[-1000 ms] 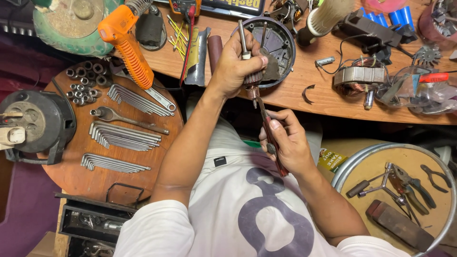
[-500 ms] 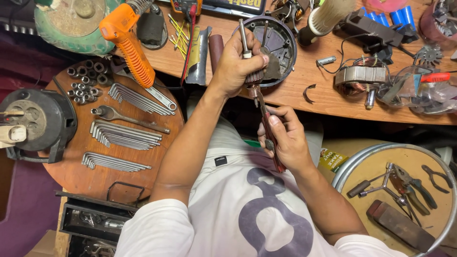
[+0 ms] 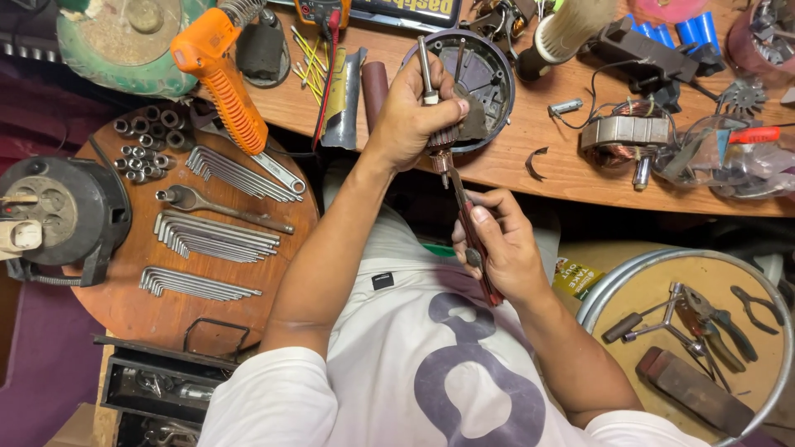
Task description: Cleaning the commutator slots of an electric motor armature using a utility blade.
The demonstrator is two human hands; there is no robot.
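My left hand (image 3: pixel 410 112) is closed around a small motor armature (image 3: pixel 441 136), whose steel shaft (image 3: pixel 426 66) sticks up past my thumb. It is held just in front of the wooden bench edge. My right hand (image 3: pixel 505 248) sits lower, over my lap, and grips red-handled pliers (image 3: pixel 479 248). The plier jaws (image 3: pixel 455 184) point up and close on the armature's lower end. My white shirt with a grey print (image 3: pixel 464 389) fills the bottom of the view.
A round dark motor housing (image 3: pixel 490 79) lies on the wooden bench (image 3: pixel 513 170) behind my left hand, with a stator winding (image 3: pixel 625 132) to the right. At left, a round wooden stool (image 3: pixel 124 294) bears hex keys, sockets and a ratchet; an orange tool (image 3: pixel 219 79) lies above. A round tray (image 3: pixel 778 331) with pliers sits lower right.
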